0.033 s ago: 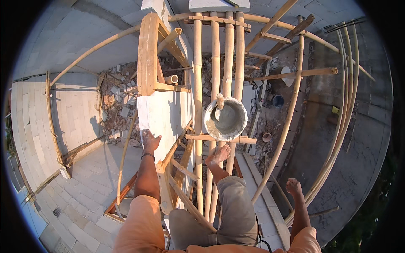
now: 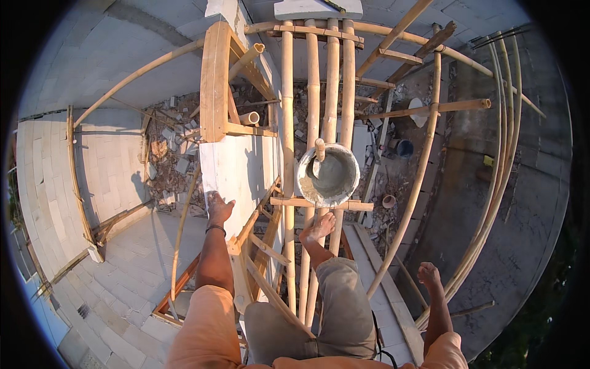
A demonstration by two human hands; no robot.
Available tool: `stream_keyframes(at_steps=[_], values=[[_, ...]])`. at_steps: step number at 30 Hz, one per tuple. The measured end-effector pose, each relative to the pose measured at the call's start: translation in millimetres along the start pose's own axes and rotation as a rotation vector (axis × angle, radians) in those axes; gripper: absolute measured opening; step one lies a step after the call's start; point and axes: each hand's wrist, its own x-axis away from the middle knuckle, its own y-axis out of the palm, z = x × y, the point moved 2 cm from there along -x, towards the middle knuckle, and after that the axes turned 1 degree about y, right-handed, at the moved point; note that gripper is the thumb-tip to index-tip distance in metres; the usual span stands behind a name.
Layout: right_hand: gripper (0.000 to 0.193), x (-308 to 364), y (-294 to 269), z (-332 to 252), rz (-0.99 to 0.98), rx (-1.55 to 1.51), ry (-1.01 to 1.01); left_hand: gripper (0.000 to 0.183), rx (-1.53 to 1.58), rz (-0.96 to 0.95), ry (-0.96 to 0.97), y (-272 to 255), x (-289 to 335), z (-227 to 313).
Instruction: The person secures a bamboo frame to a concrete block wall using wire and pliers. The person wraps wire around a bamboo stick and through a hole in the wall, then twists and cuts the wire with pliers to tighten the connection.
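Left grip [image 2: 220, 211] on white wall [image 2: 216, 166]; bucket [image 2: 302, 178] on bamboo [image 2: 330, 111]

The white wall [image 2: 228, 166] looks matt and smooth, the bucket [image 2: 329, 200] crusted.

L arm [image 2: 214, 261] extended fwd, L hand [image 2: 219, 210] w/ thumb [image 2: 229, 203] out; R hand [image 2: 429, 274] off to side, fingers [image 2: 426, 267] curled.

Bucket [image 2: 327, 200]: on bamboo poles [image 2: 287, 92], right of wall [image 2: 236, 163]
Trowel [image 2: 319, 149]: inside bucket
Left grip [image 2: 219, 210]: on wall
Timber frame [image 2: 214, 86]: far of left grip
Block [image 2: 301, 9]: far end of poles
Foot [image 2: 317, 228]: near side of bucket
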Motion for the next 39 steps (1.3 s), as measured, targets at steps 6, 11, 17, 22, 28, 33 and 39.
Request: stream_keyframes(at_steps=[6,11,17,22,28,33,39], values=[[0.032,65,-47,32,0.067,0.002,-0.015,0.093,0.153,0.032,-0.09,-27,42,-24],[0.023,147,-122,52,0.109,0.047,0.112,0.085,0.221,-0.022,-0.13,-61,161,-54],[0.015,200,-148,73,0.298,-0.17,0.025,0.057,0.324,-0.066,0.055,-35,236,-47],[0.018,213,-82,61,0.113,-0.445,-0.021,0.04,0.75,-0.189,0.011,-19,248,-9],[0.03,196,-139,-157,0.235,-0.51,-0.428,0.035,-0.373,-0.224,0.5,-75,156,41],[0.036,159,-270,-502,0.383,-0.351,-0.728,0.037,-0.18,-0.14,0.374,-125,29,138],[0.032,106,-298,-825,0.463,0.006,-0.801,0.035,0.558,-0.172,0.086,-245,-42,266]])
